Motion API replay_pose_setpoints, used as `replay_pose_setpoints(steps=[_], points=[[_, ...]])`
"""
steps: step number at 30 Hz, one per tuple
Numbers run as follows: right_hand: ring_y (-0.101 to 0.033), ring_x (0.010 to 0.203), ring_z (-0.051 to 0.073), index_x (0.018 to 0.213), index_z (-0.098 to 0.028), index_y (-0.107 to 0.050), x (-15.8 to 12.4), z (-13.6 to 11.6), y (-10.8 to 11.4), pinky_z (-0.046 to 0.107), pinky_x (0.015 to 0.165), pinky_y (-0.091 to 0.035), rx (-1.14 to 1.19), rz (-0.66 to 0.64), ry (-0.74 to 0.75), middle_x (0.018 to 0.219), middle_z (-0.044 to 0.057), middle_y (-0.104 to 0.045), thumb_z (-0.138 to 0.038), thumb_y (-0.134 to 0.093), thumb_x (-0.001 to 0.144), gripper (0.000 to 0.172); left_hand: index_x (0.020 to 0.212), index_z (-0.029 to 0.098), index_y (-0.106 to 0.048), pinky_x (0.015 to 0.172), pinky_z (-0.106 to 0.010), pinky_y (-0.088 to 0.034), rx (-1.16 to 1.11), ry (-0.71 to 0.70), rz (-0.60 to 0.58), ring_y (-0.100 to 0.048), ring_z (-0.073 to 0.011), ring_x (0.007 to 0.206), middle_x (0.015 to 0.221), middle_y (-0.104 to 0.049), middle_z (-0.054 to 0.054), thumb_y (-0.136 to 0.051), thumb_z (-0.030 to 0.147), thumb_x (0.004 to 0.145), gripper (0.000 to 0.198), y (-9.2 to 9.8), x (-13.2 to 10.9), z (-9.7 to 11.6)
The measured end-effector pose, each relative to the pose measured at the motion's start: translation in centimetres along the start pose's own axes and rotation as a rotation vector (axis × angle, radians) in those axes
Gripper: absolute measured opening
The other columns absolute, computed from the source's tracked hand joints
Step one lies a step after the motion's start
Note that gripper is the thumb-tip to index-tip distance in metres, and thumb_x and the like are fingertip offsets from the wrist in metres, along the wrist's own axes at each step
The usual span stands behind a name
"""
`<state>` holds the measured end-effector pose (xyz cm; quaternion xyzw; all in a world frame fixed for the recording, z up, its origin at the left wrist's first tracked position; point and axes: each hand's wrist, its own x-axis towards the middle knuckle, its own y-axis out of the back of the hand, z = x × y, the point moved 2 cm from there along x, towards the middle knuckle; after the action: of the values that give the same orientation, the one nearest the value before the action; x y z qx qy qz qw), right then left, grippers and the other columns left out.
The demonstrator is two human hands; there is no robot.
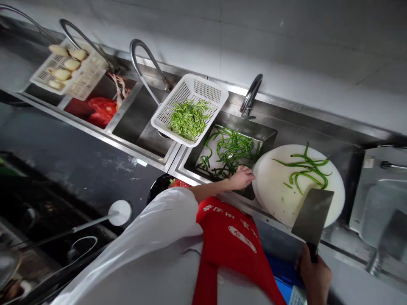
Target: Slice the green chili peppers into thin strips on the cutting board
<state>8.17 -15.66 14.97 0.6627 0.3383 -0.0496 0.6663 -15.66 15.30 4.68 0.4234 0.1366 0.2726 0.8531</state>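
My left hand (242, 177) reaches into the steel sink (270, 134), its fingers curled down among the long green peppers (230, 150) lying there; I cannot see whether it holds any. My right hand (314, 277) grips the handle of a broad cleaver (313, 216), whose blade lies over the near edge of a round white cutting board (276, 186). A few whole green peppers (307, 169) rest on the board's far side. A white perforated basket (203, 87) of cut green pepper pieces (188, 118) sits on the sink rim to the left.
Curved taps (251, 95) rise behind the sinks. Further left, another white basket (84, 72) holds peeled potatoes, above a sink with a red bag (103, 111). A second cleaver (392, 237) lies at the right. I wear a white sleeve and a red apron (232, 241).
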Motion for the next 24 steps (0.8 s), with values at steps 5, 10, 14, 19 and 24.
replay_pose_setpoints(steps=[5, 10, 14, 19, 24], points=[[-0.068, 0.066, 0.034, 0.053, -0.029, -0.058, 0.2, 3.7, 0.1, 0.041, 0.064, -0.05, -0.004, -0.167, -0.026, 0.058, 0.011, -0.067, -0.067, -0.046, 0.083, 0.049, 0.095, 0.024, -0.073, 0.102, -0.05, -0.034, 0.009, -0.166, -0.036, -0.052, -0.0271, 0.115, 0.111, -0.065, -0.012, -0.053, 0.027, 0.094, 0.02, -5.1, 3.0, 6.7], [-0.069, 0.069, 0.034, 0.056, -0.028, -0.059, 1.6, 5.8, -0.3, 0.039, 0.064, -0.05, 0.042, -0.222, -0.024, 0.055, 0.011, -0.065, -0.063, -0.05, 0.082, 0.045, 0.105, 0.022, -0.07, 0.1, -0.046, -0.04, -0.002, 0.238, 0.266, -0.056, -0.0243, 0.11, 0.114, -0.065, -0.011, -0.044, 0.027, 0.097, 0.028, 0.7, -0.4, 1.0], [-0.069, 0.068, 0.033, 0.053, -0.03, -0.057, 2.3, 6.3, -0.7, 0.04, 0.066, -0.052, 0.042, -0.254, -0.037, 0.054, 0.01, -0.064, -0.064, -0.049, 0.081, 0.045, 0.101, 0.02, -0.07, 0.099, -0.041, -0.044, 0.107, 0.56, 0.482, -0.059, -0.0238, 0.106, 0.108, -0.068, -0.01, -0.045, 0.024, 0.093, 0.026, 11.4, -6.9, -8.4], [-0.069, 0.067, 0.036, 0.05, -0.033, -0.053, 1.9, 6.1, -0.7, 0.044, 0.066, -0.054, 0.012, -0.173, -0.013, 0.053, 0.01, -0.064, -0.067, -0.049, 0.076, 0.043, 0.097, 0.015, -0.07, 0.098, -0.05, -0.042, 0.215, 1.034, 0.632, -0.057, -0.0317, 0.108, 0.107, -0.069, -0.014, -0.052, 0.017, 0.083, 0.023, 23.0, -13.4, -18.3], [-0.068, 0.064, 0.037, 0.052, -0.032, -0.054, -2.0, 4.9, 0.2, 0.043, 0.059, -0.051, 0.031, -0.067, -0.099, 0.052, 0.011, -0.064, -0.067, -0.051, 0.076, 0.042, 0.096, 0.017, -0.07, 0.101, -0.053, -0.038, 0.208, 0.811, 0.558, -0.051, -0.0334, 0.113, 0.108, -0.067, -0.014, -0.053, 0.022, 0.086, 0.021, 21.6, -8.6, -18.3]])
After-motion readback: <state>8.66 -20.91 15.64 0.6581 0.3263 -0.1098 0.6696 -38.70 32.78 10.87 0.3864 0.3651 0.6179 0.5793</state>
